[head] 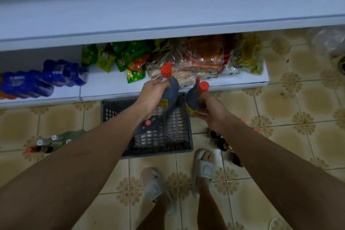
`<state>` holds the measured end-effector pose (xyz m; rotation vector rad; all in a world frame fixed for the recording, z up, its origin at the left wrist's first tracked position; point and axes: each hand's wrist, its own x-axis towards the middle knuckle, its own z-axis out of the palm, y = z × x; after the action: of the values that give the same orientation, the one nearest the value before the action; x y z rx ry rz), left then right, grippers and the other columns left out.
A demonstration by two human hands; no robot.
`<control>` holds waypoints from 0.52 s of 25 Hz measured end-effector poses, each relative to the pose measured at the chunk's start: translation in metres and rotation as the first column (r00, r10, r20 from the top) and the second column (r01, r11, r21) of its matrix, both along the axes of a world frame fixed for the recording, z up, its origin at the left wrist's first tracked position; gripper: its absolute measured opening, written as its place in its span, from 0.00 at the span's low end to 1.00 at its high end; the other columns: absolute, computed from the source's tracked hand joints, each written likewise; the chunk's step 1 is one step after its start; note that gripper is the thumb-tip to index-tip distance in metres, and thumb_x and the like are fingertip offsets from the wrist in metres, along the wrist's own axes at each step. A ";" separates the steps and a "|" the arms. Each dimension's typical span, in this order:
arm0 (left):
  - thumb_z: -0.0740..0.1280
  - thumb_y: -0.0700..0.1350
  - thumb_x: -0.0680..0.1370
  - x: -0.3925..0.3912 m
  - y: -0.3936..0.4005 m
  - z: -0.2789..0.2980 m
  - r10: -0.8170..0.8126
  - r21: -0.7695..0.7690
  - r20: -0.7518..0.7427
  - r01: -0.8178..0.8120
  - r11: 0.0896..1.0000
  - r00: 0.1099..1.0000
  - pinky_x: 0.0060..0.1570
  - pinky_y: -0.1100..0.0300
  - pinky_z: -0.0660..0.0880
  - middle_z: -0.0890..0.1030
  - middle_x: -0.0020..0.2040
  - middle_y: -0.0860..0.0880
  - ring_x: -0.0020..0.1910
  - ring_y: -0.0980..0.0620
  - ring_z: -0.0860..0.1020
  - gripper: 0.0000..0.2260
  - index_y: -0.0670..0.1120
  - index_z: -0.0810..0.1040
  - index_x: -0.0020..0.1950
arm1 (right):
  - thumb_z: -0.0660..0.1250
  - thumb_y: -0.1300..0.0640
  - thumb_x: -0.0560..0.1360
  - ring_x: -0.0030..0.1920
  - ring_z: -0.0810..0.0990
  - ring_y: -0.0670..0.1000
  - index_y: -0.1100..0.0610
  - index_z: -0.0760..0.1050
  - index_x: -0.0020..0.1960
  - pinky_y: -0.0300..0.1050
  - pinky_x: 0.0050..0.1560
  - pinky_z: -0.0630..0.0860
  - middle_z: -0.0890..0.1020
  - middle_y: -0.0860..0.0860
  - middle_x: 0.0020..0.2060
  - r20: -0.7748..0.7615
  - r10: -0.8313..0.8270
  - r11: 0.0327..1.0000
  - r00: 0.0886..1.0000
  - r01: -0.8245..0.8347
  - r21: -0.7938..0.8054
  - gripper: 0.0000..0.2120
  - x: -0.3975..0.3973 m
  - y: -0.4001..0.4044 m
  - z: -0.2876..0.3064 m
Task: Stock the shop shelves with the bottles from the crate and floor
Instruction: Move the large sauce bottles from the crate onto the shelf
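Observation:
My left hand (152, 93) grips a dark bottle (170, 89) with a red cap by its neck, held above the dark plastic crate (184, 136). My right hand (211, 110) grips another dark red-capped bottle (194, 99) by its body, with a second red cap showing just behind it. In the crate lies one more dark bottle (149, 123) with a red cap, partly hidden by my left forearm. Dark bottles (221, 143) lie on the floor to the right of the crate, partly behind my right arm. The white lower shelf (112, 84) runs just beyond the crate.
Blue packs (44, 78), green snack bags (119, 58) and wrapped orange packets (203, 56) fill the lower shelf. A wide white upper shelf (168, 5) overhangs it. More bottles (46, 144) lie on the tiled floor at left. My sandalled feet (203, 166) stand behind the crate.

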<state>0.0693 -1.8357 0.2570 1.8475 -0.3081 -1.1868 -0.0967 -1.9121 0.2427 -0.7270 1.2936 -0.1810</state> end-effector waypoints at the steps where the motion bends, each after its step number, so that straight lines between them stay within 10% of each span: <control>1: 0.65 0.43 0.74 0.001 -0.007 0.011 -0.023 -0.023 0.030 0.024 0.999 0.999 0.43 0.53 0.60 0.72 0.41 0.46 0.41 0.50 0.66 0.05 0.45 0.70 0.42 | 0.60 0.56 0.79 0.48 0.77 0.52 0.56 0.72 0.60 0.45 0.45 0.75 0.78 0.52 0.46 0.008 -0.005 1.000 1.000 0.005 -0.018 0.11 -0.002 -0.007 0.008; 8: 0.66 0.41 0.74 -0.006 -0.060 0.097 -0.137 -0.147 0.081 0.148 0.978 0.987 0.35 0.62 0.75 0.73 0.37 0.46 0.36 0.53 0.72 0.04 0.42 0.77 0.39 | 0.63 0.56 0.78 0.44 0.74 0.55 0.59 0.72 0.50 0.50 0.53 0.79 0.72 0.54 0.40 0.022 -0.056 0.986 0.998 0.059 -0.156 0.06 -0.028 -0.057 0.084; 13: 0.66 0.43 0.73 -0.016 -0.106 0.168 -0.164 -0.215 0.111 0.185 0.959 0.980 0.37 0.61 0.76 0.75 0.41 0.43 0.39 0.52 0.73 0.05 0.42 0.79 0.42 | 0.64 0.55 0.78 0.39 0.70 0.55 0.58 0.69 0.45 0.47 0.40 0.78 0.68 0.53 0.34 0.039 0.015 0.951 0.999 -0.003 -0.308 0.08 -0.045 -0.100 0.147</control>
<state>0.0534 -1.9419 0.4251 1.7056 -0.6430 -1.1356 -0.1416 -2.0120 0.3896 -0.9898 1.2361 -0.3948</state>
